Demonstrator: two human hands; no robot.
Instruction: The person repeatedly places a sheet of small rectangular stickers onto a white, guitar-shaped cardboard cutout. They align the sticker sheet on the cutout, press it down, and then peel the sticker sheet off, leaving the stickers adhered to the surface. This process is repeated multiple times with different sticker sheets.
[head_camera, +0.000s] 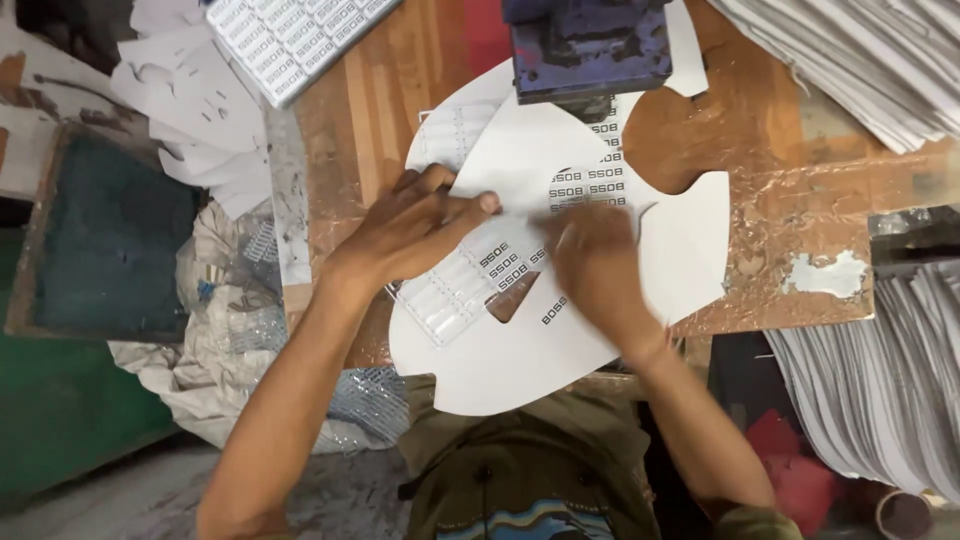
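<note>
Seen from above, a person leans over a worn wooden workbench (400, 90) with both bare hands on a large white card sheet (690, 250) that has rounded pieces cut out of its edges. The left hand (415, 230) lies flat on the left part of the sheet, fingers stretched toward the right and pressing down rather than gripping. The right hand (590, 265) is blurred; it rests on the middle of the sheet, and whether its fingers pinch anything cannot be told. Between and just under the two hands lies a clear plastic strip of small moulded pockets (450, 295), running from the near left toward the far right across the card. Small black printed labels (590, 180) show in rows on the sheet beyond the hands. At the far edge a dark blue metal press block (590, 45) stands over the sheet. Stacks of white sheets (880, 370) lie to the right, paper offcuts (190, 110) to the far left.
</note>
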